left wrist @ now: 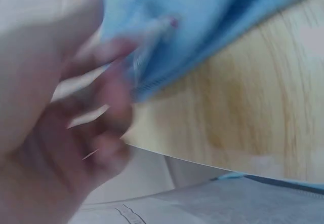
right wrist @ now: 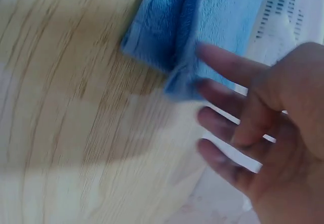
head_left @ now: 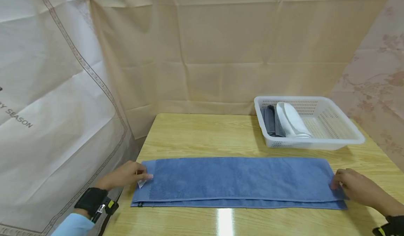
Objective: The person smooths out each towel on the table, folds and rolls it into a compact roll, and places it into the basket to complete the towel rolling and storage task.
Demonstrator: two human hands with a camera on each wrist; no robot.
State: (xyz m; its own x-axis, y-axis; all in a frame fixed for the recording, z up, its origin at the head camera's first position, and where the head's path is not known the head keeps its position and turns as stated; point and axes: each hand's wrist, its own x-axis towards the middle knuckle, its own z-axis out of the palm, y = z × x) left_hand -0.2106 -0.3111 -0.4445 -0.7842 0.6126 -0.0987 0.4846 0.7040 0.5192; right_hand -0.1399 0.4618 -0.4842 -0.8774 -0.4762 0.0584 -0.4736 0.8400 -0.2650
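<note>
A blue towel [head_left: 240,180], folded into a long strip, lies flat across the front of the table. Its lower layer shows along the near edge, and a small white label [head_left: 141,184] pokes out at its left end. My left hand [head_left: 126,174] is at that left end, fingertips over the towel's edge; the left wrist view blurs it, with loosely bent fingers [left wrist: 114,100]. At the opposite end, my right hand [head_left: 356,188] touches the towel's corner. In the right wrist view its fingers are spread and relaxed, the index fingertip against the folded edge.
A white plastic basket [head_left: 315,145] stands at the back right of the wooden table [head_left: 202,134]. Inside, at its left, are a dark grey folded cloth [head_left: 270,120] and a white rolled cloth [head_left: 291,120]. Beige sheeting [head_left: 221,53] hangs behind the table.
</note>
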